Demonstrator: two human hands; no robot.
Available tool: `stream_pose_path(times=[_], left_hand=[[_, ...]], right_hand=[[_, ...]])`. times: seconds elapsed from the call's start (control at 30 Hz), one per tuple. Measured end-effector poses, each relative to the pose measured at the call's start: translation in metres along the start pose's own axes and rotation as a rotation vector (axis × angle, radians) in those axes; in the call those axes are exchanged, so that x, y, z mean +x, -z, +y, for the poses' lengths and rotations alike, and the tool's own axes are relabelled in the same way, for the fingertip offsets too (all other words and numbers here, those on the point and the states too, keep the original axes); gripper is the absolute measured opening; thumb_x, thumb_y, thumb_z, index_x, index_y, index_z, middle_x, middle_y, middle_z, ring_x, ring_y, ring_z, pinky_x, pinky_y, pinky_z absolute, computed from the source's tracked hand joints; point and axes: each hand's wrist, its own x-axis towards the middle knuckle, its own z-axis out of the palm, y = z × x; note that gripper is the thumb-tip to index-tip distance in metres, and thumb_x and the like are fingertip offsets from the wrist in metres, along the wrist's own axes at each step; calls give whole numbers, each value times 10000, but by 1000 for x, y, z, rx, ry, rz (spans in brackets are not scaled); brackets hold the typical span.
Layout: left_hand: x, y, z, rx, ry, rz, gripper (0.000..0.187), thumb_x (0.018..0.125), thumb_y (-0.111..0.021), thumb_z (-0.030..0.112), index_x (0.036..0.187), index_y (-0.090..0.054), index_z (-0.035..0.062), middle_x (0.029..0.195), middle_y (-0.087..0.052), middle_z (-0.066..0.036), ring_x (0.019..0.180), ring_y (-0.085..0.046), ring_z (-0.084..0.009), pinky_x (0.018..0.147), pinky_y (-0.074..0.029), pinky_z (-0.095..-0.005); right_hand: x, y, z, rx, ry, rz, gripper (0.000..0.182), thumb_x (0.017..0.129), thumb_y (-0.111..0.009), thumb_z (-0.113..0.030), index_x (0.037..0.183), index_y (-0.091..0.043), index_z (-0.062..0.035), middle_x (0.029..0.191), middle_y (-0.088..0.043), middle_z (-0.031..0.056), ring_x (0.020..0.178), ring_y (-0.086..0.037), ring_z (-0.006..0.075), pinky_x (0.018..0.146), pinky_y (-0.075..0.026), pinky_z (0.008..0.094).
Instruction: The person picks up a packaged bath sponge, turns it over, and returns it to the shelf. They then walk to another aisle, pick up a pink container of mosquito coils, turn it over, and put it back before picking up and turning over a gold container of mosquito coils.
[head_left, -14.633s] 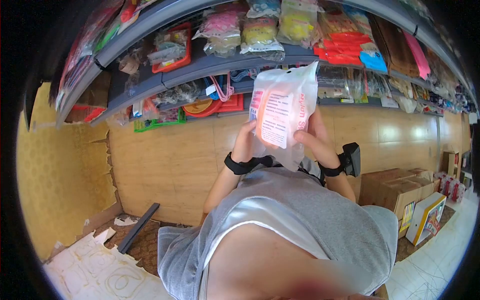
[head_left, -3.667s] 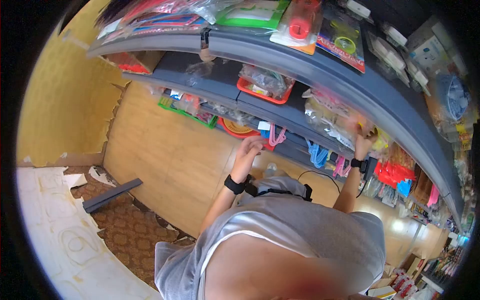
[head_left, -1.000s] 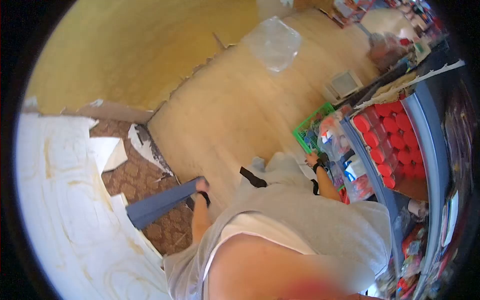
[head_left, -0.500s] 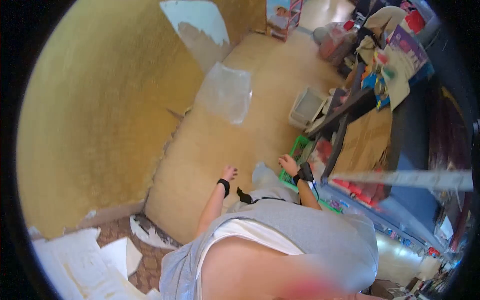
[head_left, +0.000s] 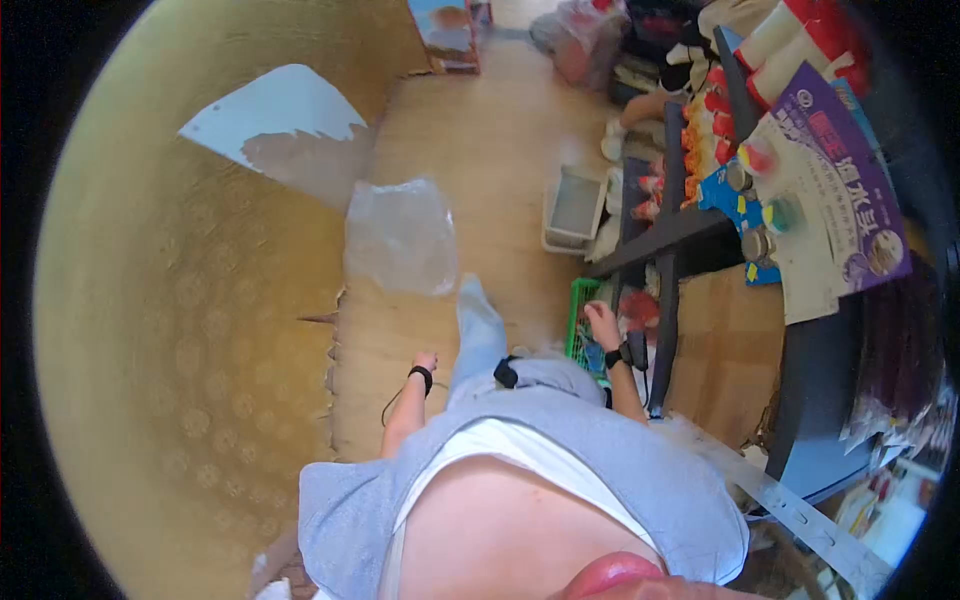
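My left hand (head_left: pixel 426 360), with a black band at its wrist, hangs over the wooden floor left of my forward leg. Its fingers are curled in, and nothing shows in them. On the other side, my right hand (head_left: pixel 601 322) is beside the green basket (head_left: pixel 579 315), its fingers loosely bent and apart, holding nothing. A black device and cable are at that wrist. A clear plastic sheet (head_left: pixel 402 238) lies on the floor ahead of my blue-socked foot (head_left: pixel 476 305).
The yellowish wall (head_left: pixel 200 260) at left has a torn white patch (head_left: pixel 285 115). At right, dark shelving (head_left: pixel 665 243) holds packets and jars, with a purple leaflet (head_left: pixel 840 170) and cardboard. A grey-white bin (head_left: pixel 575 208) stands near a person's leg (head_left: pixel 648 106).
The view has turned and moved, bringing the shelving closer. My leg now reaches further forward, near the plastic sheet. My left hand has curled more tightly, while my right hand remains beside the basket.
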Motion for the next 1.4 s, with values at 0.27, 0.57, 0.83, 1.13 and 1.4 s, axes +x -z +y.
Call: stream_pose_path(times=[0.27,0.57,0.83,1.13,1.4], left_hand=[[41,87,105,-148,116,35,297,788,-422,240,1022,-499,74,925,-591,-84,646,-564,-175,494,-393,-323],[141,228,296,-173,-77,77,364,786,-391,315,1066,-452,92,1034,-556,-68,743,-541,-171,615,-396,-345],[141,155,479,75,-315,-253,288,787,-432,250,990,-469,49,896,-577,-69,650,-524,-144,507,-386,-272],[140,122,691,34,-509,-395,263,803,-446,278,949,-469,61,892,-581,-70,639,-520,-143,505,-385,-263],[204,135,787,-157,-307,-158,132,775,-429,217,778,-451,87,639,-509,-42,419,-412,-112,345,-270,-247]], right_hand=[[91,-40,-7,-59,-70,159,240,815,-512,-215,945,-521,-13,831,-572,63,755,-535,151,681,-427,265],[188,-75,-99,-272,-142,295,293,785,-527,-259,929,-545,-5,780,-582,84,732,-557,190,665,-440,321],[264,-76,-72,-178,-268,344,285,789,-536,-257,917,-534,-2,773,-583,74,695,-556,142,605,-439,263],[425,-36,-178,-89,-171,293,339,795,-515,-285,970,-515,6,836,-571,104,760,-542,205,669,-425,306],[538,5,-304,5,77,362,334,808,-514,-254,1019,-499,4,899,-567,107,838,-537,195,730,-415,301]])
